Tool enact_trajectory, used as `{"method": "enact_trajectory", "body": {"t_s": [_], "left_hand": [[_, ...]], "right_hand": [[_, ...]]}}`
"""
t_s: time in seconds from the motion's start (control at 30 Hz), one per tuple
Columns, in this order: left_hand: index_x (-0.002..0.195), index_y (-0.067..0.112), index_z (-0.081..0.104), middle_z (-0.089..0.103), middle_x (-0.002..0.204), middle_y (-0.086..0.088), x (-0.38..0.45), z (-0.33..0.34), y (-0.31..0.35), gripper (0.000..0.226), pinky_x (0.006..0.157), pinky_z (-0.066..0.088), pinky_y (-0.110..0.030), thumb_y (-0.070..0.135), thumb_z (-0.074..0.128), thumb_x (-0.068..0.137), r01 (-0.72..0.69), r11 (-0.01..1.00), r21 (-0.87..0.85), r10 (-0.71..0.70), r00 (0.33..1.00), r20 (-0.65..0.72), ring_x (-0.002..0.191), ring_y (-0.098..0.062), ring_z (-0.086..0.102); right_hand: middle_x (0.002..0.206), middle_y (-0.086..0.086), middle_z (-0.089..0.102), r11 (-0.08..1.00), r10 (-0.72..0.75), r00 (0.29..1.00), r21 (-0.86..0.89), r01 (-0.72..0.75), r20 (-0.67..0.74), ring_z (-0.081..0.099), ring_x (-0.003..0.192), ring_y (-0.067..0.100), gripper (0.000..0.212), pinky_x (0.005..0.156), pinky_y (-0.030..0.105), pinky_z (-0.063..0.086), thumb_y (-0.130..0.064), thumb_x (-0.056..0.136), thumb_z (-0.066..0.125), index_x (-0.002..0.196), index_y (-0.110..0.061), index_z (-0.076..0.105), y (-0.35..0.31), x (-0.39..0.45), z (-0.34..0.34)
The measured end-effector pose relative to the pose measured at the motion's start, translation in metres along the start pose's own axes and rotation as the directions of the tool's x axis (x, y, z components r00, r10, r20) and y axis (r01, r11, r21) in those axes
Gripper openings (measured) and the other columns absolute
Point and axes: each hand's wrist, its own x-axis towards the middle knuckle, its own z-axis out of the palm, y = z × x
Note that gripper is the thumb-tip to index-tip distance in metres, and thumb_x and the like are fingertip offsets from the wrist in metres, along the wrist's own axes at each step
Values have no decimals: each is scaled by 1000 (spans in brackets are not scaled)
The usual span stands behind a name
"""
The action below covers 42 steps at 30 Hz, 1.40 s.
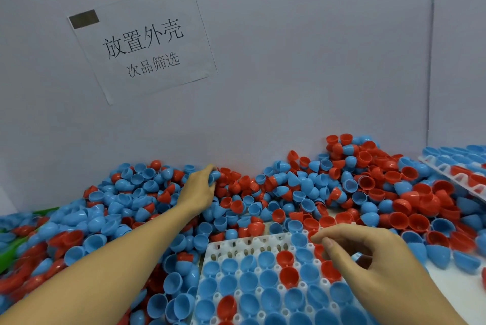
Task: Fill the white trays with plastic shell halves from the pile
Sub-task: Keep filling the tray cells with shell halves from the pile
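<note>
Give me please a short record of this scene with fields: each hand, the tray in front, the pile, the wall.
left hand: reaches into the pile, fingers curled round a blue shell half
right hand: over the front tray, fingers curled; what it holds cannot be told
front tray: white, mostly filled with blue and red halves, far-left holes empty
pile: red and blue halves against the wall
second tray: far right, filled
wall: paper sign with Chinese text

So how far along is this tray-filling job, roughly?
Most pockets of the near white tray already hold shells, and another tray at the right looks full. In hand: the left hand grips a blue shell in the pile, while the right hand works over the tray's far rows. Left: the empty back-row pockets, and a big pile remains.
</note>
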Motion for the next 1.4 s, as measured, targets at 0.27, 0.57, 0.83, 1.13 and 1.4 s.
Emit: {"method": "enact_trajectory", "body": {"t_s": [0.27,0.57,0.83,1.13,1.4], "left_hand": [[123,12,57,64,98,-5,-6,-44,17,24,65,49,-20,18,60,100,194,838,-510,-283,954,-103,83,-18,62],[91,7,57,55,67,-6,-115,-95,74,26,40,46,-30,32,59,98,333,-23,-943,-172,927,332,48,-20,51],[106,4,63,55,72,-9,-159,-109,95,34,40,45,-30,34,66,89,323,-130,-937,-144,929,340,47,-21,49],[98,16,72,53,70,-7,-155,-111,94,18,45,46,-27,32,65,92,280,124,-952,-32,960,278,56,-19,50],[99,17,70,55,70,-8,-155,-107,96,26,44,45,-29,41,66,88,267,127,-955,-47,964,263,53,-22,53]], "right_hand": [[74,-18,73,1000,22,1000,9,-22,8,66,76,-1,29,62,15,52,-12,88,69,76,-38,75,-1,-1,1],[73,-11,74,999,49,999,-16,-49,11,68,73,6,29,65,35,60,-9,86,70,80,-36,76,-17,-2,-2],[84,-18,71,985,-172,981,24,170,89,69,77,3,13,70,21,58,-43,84,64,97,-44,67,-91,33,13],[89,-19,72,981,-136,991,141,133,10,66,87,-8,24,74,12,54,-35,84,73,107,-40,66,-102,46,61],[85,-23,72,963,-149,988,220,153,-34,69,79,-4,23,67,8,52,-22,82,77,97,-37,67,-102,45,64]]}}
